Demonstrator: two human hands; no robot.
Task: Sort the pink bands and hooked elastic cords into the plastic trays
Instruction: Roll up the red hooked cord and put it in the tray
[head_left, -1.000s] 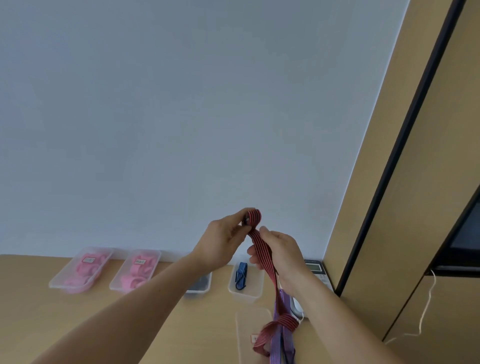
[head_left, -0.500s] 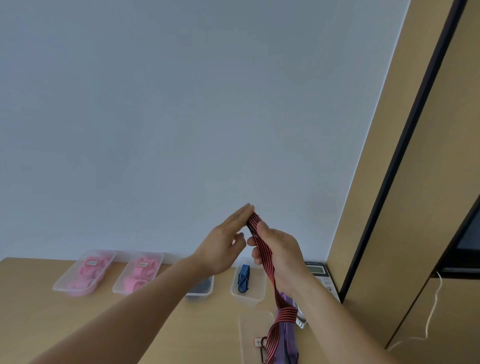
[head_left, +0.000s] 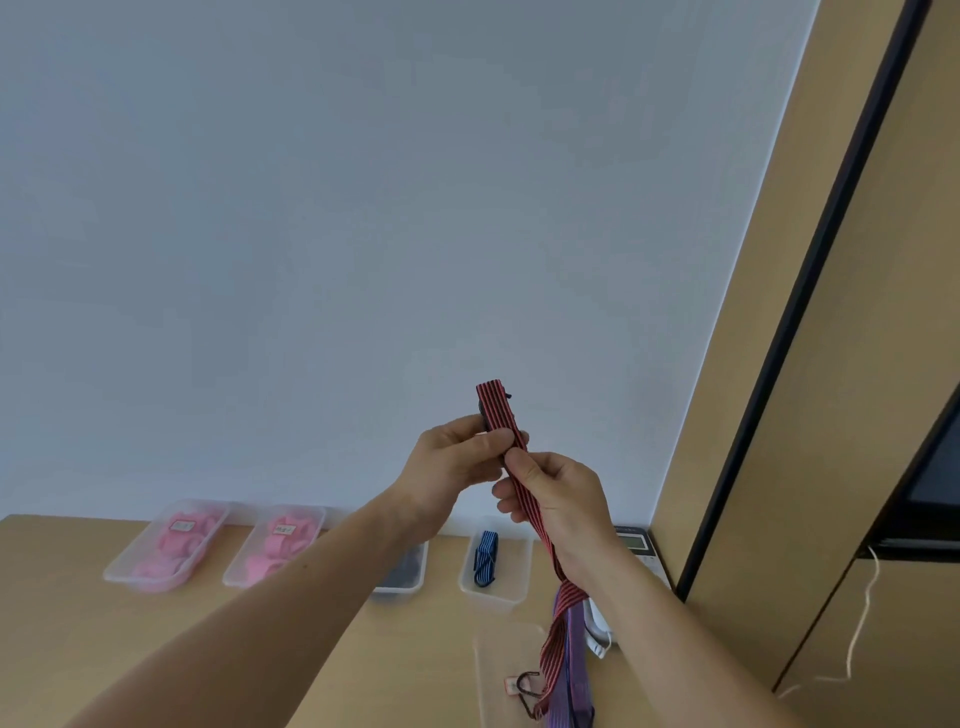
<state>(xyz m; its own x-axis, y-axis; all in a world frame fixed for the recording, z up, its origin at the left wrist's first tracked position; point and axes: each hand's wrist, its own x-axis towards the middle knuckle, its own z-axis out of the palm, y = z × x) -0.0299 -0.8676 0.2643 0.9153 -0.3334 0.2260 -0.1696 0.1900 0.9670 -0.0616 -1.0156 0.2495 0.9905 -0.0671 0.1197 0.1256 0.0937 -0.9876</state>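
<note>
Head view: red cord (head_left: 497, 410) pinched between fingers (head_left: 480, 442).

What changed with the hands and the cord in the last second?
The left hand, open half a second ago, grips the red striped cord again, so its folded top stands above both hands. The right hand kept its hold; the trays stayed put.

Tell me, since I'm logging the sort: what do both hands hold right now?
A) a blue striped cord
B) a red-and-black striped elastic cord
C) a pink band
B: the left hand and the right hand both pinch the red-and-black striped elastic cord, raised above the desk.
</note>
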